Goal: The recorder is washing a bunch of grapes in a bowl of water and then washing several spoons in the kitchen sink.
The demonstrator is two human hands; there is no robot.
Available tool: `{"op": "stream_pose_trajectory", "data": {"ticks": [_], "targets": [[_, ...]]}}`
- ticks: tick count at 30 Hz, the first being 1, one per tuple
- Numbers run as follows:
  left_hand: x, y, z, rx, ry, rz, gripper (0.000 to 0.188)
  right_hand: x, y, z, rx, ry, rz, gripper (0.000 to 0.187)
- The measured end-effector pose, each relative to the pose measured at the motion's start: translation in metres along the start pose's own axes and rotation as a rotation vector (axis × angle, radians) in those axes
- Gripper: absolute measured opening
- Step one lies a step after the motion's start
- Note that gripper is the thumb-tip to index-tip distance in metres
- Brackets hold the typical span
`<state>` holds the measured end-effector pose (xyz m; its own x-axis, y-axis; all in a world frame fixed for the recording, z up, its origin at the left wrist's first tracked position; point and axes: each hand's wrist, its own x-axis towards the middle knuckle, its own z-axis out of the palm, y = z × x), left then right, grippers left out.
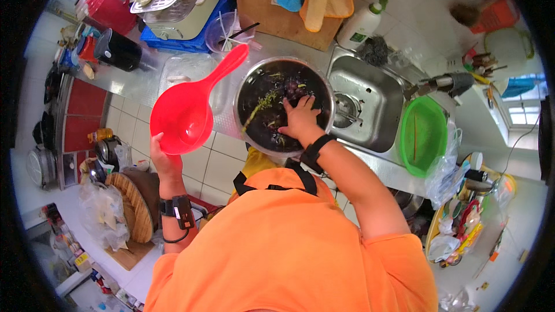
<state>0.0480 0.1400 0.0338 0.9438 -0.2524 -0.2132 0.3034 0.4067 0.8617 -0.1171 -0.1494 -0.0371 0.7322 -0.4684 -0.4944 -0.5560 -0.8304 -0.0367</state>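
My left hand (166, 159) grips the bowl edge of a red plastic water dipper (182, 112). Its handle points up and to the right, and the inside looks empty. To the right stands a round metal basin (331, 95) on the counter. Dark liquid fills it, with dark round fruit like grapes (293, 88) and a green stem (267, 102) among them. With fingers spread, my right hand (302, 120) reaches over the basin's rim and touches the contents. Whether its fingertips are under the surface is hard to tell.
A steel sink (376, 101) lies right of the basin, then a green plastic tub (425, 136). Behind are a soap bottle (361, 26), a clear bowl (231, 32) with sticks and a cream appliance (182, 17). A black cup (118, 50) stands at the left.
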Motion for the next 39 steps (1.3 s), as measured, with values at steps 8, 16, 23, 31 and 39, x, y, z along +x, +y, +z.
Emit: {"op": "stream_pose_trajectory", "data": {"ticks": [8,16,23,31,39], "targets": [[0.045,-0.006,0.0,0.011,0.008,-0.077,0.04,-0.005,0.003,0.001,-0.081,-0.038,-0.403,0.06],[0.087,0.002,0.032,0.034,-0.115,-0.127,0.045,0.02,-0.017,0.0,-0.123,-0.063,-0.021,0.066],[0.122,-0.004,0.043,0.08,-0.203,-0.14,0.047,0.019,-0.016,-0.017,-0.232,-0.323,-0.164,0.064],[0.147,-0.008,0.047,0.092,-0.274,-0.17,0.047,0.034,-0.015,0.012,-0.074,-0.08,0.029,0.05],[0.149,-0.008,0.065,0.089,-0.313,-0.142,0.047,0.006,0.026,-0.022,0.597,0.166,-0.164,0.036]]}}
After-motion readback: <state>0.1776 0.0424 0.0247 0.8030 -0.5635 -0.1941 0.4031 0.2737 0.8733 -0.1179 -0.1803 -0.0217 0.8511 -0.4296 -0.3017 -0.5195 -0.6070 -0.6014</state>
